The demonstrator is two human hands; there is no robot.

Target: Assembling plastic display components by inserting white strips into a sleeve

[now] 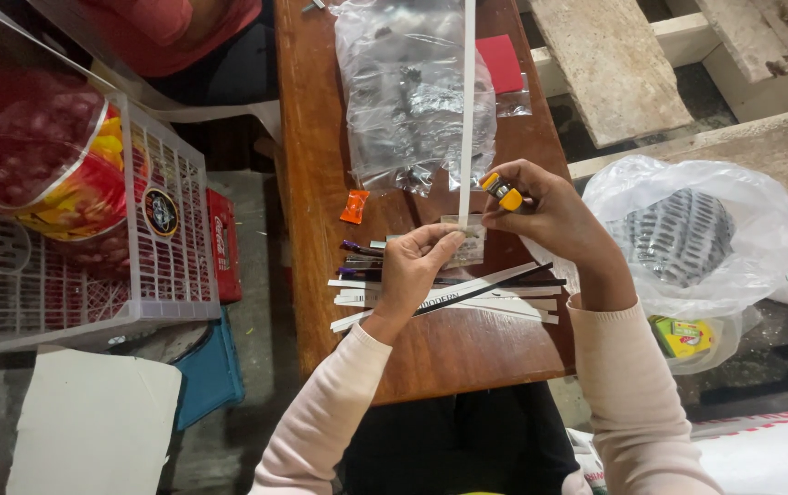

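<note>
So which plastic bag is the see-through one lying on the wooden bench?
The clear plastic bag beyond the hands; the white bag sits off the bench, on the right.

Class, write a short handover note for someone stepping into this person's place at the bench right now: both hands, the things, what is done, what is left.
Left hand: pinching a small clear packet above the wooden bench.
Right hand: holding a yellow lighter beside the packet's top, by a long white strip.
Nearby: loose card strips under the hands, clear bag of small parts behind.
Done: cannot tell how many packets are finished.
Left: probably this packet and the remaining strips.
</note>
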